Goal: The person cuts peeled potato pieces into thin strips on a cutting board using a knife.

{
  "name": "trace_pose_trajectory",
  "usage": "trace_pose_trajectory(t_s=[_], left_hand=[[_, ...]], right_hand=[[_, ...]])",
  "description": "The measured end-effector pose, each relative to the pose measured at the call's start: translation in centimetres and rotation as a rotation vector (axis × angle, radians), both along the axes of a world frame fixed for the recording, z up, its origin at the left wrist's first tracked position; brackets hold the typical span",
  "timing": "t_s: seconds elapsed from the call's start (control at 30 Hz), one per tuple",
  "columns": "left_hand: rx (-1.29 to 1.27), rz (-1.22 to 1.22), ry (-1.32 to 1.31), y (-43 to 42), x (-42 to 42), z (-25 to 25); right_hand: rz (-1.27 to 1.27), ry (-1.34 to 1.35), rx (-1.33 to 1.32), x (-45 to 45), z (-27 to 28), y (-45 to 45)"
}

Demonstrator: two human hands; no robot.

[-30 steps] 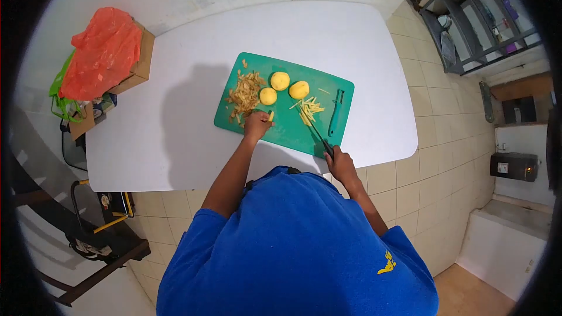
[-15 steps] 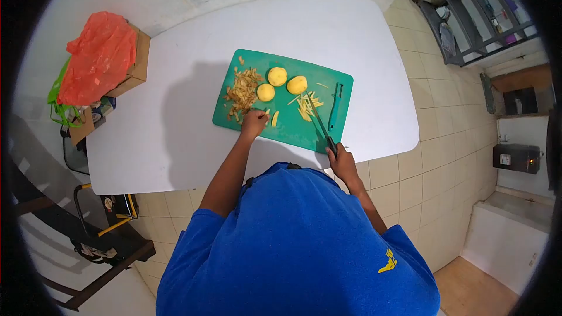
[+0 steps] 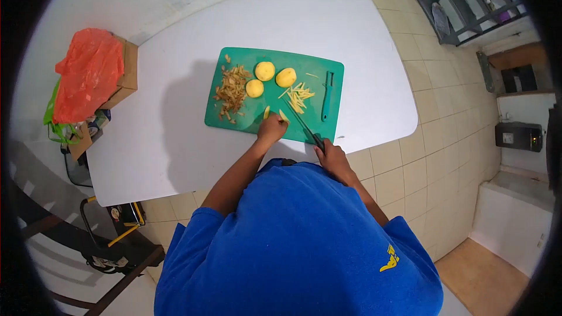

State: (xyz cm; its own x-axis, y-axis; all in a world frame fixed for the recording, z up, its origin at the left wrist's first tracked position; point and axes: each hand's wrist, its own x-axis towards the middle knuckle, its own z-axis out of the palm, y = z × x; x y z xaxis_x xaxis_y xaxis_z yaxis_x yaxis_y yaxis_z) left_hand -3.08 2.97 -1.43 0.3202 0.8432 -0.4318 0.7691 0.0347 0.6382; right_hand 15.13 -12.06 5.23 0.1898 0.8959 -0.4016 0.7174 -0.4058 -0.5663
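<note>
The fingertips of the left hand are drawn nearly together, pinching a potato slice near the near edge of the green cutting board; a second slice stands just left of it, and whether the fingers touch it I cannot tell; the right hand is closed around the handle of a kitchen knife, its blade slanting far and left, beside the held slice.

The step in hand looks like placing the slice for cutting; a cut from here calls for a steady slice and fingertips clear of the edge.

Farther out lie potato sticks, three peeled potatoes, brown peelings at left and a peeler at right; the white table surrounds the board.
</note>
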Motion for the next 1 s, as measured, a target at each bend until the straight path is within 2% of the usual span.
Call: trace_pose_trajectory(t_s=[0.07,0.2,0.3,0.5,0.6,0.7,0.8,0.9,1.0], left_hand=[[-0.001,0.033,-0.079,-0.7,-0.6,-2.0],[-0.155,0.017,-0.286,-0.8,-1.0,-2.2],[-0.212,0.059,-0.327,-0.9,-0.9,-1.7],[-0.314,0.092,-0.392,-0.8,-1.1,-1.2],[-0.434,0.177,-0.372,-0.2,-0.8,-0.2],[-0.478,0.159,-0.326,0.1,-0.9,1.1],[-0.499,0.163,-0.306,0.1,-0.8,1.9],[-0.364,0.103,-0.364,-0.4,-0.8,2.2],[-0.415,0.132,-0.356,-0.3,-0.7,2.2]], right_hand=[[0.004,0.034,-0.048,-0.6,0.4,0.3],[-0.007,0.044,-0.083,-1.7,0.4,0.6],[0.002,0.045,-0.089,-2.0,0.2,0.9],[0.037,0.028,-0.059,-2.3,-0.4,0.8],[0.025,0.027,-0.106,-2.8,-0.2,0.9],[0.008,0.043,-0.113,-3.3,-0.2,0.8],[-0.011,0.067,-0.078,-3.8,-0.7,0.4],[-0.041,0.07,-0.057,-4.5,-1.7,0.0],[-0.073,0.039,-0.098,-4.9,-1.6,-0.1]])
